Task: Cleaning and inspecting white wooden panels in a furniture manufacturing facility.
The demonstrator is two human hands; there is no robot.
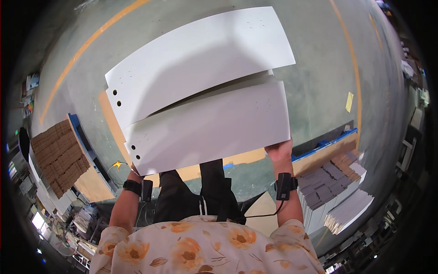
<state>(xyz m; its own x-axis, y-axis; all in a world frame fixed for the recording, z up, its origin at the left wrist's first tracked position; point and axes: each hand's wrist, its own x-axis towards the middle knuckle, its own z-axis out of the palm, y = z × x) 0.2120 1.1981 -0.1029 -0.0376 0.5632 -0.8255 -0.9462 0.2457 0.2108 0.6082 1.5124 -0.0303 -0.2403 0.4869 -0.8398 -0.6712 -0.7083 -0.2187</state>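
A large white board (214,128) with small drilled holes near its left end is held flat in front of me, above a second white board (196,59) that lies farther out. My left hand (135,171) grips the near board's lower left corner, mostly hidden under it. My right hand (279,151) grips its lower right corner. Both wrists wear black bands. Below the board I see my dark trousers and floral shirt.
A grey concrete floor with orange lines stretches ahead. A blue pallet with brown cardboard pieces (59,155) stands at my left. At my right are stacks of grey and white panels (337,192) by a blue pallet edge (326,144). A plywood sheet (114,132) lies beneath the boards.
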